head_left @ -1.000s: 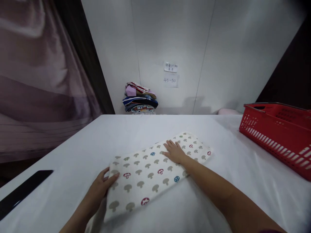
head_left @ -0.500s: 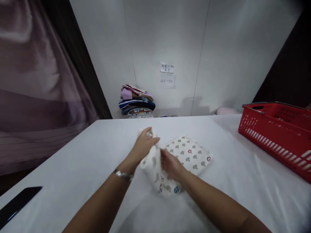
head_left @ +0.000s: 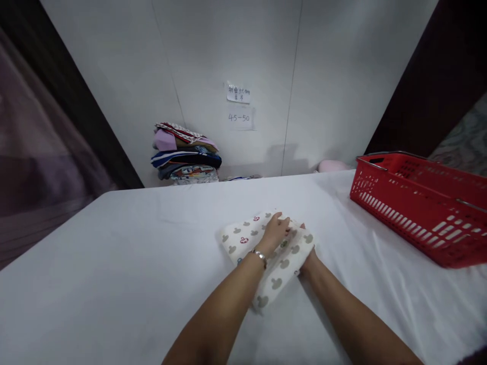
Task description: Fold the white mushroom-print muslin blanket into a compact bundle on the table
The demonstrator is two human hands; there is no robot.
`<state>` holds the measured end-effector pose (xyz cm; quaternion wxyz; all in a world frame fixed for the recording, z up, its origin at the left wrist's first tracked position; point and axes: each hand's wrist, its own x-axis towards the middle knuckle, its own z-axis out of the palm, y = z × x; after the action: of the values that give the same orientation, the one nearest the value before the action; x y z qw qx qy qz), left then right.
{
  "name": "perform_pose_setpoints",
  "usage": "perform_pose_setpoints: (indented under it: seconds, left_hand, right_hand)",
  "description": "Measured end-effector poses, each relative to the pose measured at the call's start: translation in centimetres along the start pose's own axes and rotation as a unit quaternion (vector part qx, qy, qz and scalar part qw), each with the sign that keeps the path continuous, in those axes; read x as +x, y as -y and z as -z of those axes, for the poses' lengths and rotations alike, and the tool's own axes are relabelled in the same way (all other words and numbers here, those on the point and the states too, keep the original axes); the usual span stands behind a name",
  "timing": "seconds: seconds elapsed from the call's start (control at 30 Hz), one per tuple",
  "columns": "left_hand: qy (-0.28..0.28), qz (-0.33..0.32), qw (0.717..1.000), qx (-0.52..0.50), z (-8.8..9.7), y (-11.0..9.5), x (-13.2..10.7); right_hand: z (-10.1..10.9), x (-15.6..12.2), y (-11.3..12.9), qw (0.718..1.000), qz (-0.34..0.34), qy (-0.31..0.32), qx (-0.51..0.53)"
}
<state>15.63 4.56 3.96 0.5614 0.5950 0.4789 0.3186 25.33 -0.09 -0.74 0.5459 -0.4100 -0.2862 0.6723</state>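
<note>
A white cloth [head_left: 241,238] printed with grey, red and green mushroom shapes lies folded on the white table. My left hand [head_left: 277,232] rests on top of it, fingers bent and gripping the fabric near the far edge. My right hand [head_left: 310,259] is at the cloth's right side, wrapped around a raised flap that slants toward me. Most of its fingers are hidden behind and beneath that flap. A silver bracelet circles my left wrist.
A red plastic basket [head_left: 411,208] with wire handles stands at the right of the white table [head_left: 152,274]. Behind the table's far edge are a stack of folded fabrics [head_left: 186,154] and a pink rounded object [head_left: 332,166]. Paper notes [head_left: 240,117] hang on the wall.
Both hands have moved right with the cloth. The part held upright and bunched before is now spread flatter, and a flap is lifted at the right. The view has turned right.
</note>
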Motion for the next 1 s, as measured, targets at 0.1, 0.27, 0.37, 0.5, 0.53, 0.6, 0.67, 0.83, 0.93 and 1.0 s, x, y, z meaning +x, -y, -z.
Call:
perform_pose_setpoints:
  seconds: [0.1,0.27,0.37,0.5,0.53,0.6,0.67,0.83,0.93,1.0]
  left_hand:
    - [-0.019,-0.123,0.984,0.124,3.5,0.9,-3.3]
    - [-0.046,-0.188,0.910,0.367,7.2,3.9,-8.5]
    - [-0.057,-0.199,0.881,0.425,6.8,5.7,-10.0]
    - [-0.075,-0.199,0.877,0.430,5.4,6.3,-10.1]
    - [-0.080,-0.201,0.878,0.427,5.1,6.2,-10.0]
    - [-0.083,-0.208,0.881,0.416,5.0,5.8,-9.9]
    - [-0.084,-0.220,0.884,0.404,5.1,5.4,-9.8]
    - [-0.083,-0.223,0.882,0.406,5.5,5.5,-9.5]
    - [-0.061,-0.216,0.884,0.410,5.2,5.9,-9.0]
    - [-0.055,-0.215,0.885,0.410,5.1,6.1,-8.9]
  right_hand:
    - [0.3,-0.2,-0.3,0.991,-0.048,0.062,0.105]
    - [1.5,0.2,2.0,0.985,-0.121,0.098,0.080]
    - [2.7,0.8,4.7,0.984,-0.163,0.067,-0.007]
    - [3.1,1.8,6.9,0.956,-0.202,0.061,-0.206]
    - [2.9,2.1,7.0,0.942,-0.200,0.053,-0.265]
    - [2.3,2.6,7.2,0.914,-0.164,0.029,-0.369]
    - [2.1,3.0,7.4,0.906,-0.096,0.022,-0.412]
    - [3.6,3.6,7.9,0.899,-0.023,-0.036,-0.436]
    - [4.5,3.7,7.6,0.831,-0.033,-0.089,-0.549]
    - [4.5,3.8,7.5,0.779,-0.029,-0.097,-0.618]
